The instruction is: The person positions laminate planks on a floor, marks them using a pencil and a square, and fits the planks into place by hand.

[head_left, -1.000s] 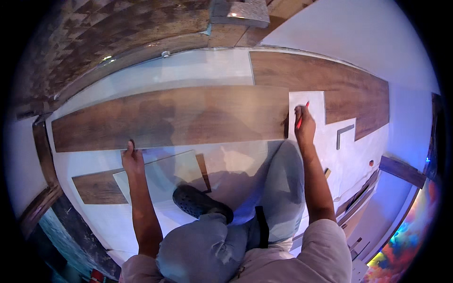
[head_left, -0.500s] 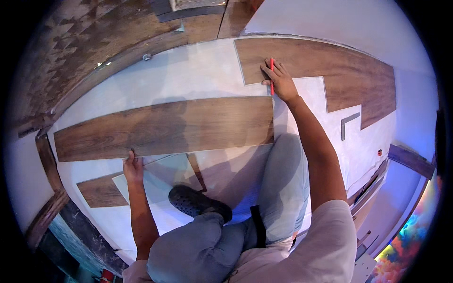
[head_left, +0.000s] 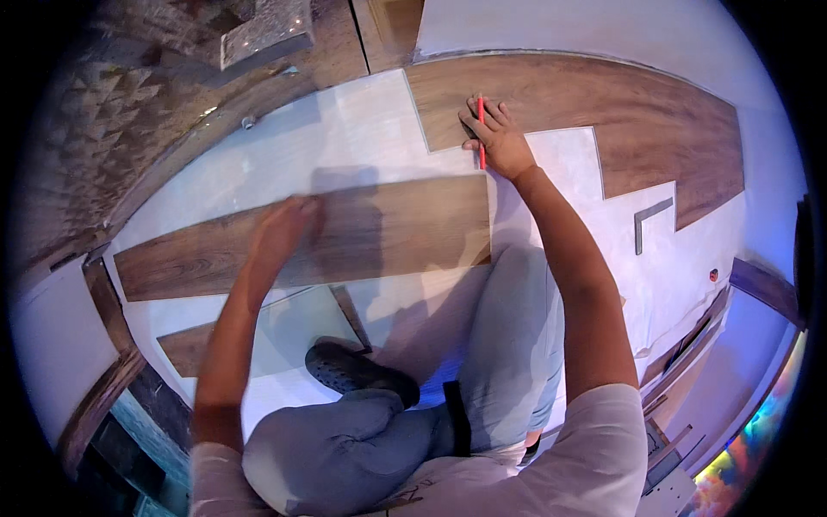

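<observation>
Black shoe [head_left: 357,372] near plank [head_left: 422,220] | grey L-piece [head_left: 639,228] rightward | right hand [head_left: 501,146] spread, holding pencil [head_left: 481,157] | left hand [head_left: 287,221] blurred, can't tell grip

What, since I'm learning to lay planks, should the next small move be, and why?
Probably to slide the loose plank toward the laid planks with the left hand: that hand is blurred near the loose plank's far edge, and white surface shows between the planks. The right hand, holding a red pencil, lies over the laid planks' near edge.

No writing can be read, as far as the dimness allows.
</observation>
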Tool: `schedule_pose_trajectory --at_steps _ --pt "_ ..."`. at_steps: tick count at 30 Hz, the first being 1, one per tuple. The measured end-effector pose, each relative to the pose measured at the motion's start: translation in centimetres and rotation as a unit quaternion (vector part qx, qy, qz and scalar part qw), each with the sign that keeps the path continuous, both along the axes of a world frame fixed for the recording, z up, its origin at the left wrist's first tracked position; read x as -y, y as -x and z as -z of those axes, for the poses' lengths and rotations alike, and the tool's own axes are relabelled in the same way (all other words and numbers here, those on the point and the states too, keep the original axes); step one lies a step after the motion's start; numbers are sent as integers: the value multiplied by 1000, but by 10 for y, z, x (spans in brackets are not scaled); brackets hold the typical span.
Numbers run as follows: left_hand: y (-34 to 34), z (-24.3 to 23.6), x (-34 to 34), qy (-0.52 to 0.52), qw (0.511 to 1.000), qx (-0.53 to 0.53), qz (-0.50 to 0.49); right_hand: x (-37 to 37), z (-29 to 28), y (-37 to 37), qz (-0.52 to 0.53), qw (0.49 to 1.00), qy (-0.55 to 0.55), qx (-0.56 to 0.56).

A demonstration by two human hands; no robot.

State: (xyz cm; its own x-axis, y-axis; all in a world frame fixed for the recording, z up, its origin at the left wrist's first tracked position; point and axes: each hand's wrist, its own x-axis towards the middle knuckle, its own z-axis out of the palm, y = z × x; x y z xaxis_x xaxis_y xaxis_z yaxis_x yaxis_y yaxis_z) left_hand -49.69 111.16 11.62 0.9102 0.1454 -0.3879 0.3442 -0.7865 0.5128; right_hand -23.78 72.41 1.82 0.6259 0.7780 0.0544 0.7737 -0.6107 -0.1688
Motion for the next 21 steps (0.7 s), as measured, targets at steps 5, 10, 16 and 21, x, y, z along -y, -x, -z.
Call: schedule_pose_trajectory --at_steps 5,10,16,21 --pt "-193 44 67 -67 947 174 261 -14 -5 4 -6 998 -58 -11" --pt "-222 85 117 -109 963 99 226 -1 3 5 10 992 -121 -40" --pt "-224 91 120 -133 957 114 229 -1 1 4 17 989 -137 -49" --pt "-227 96 123 -113 960 163 199 -3 4 5 54 988 -141 -14"
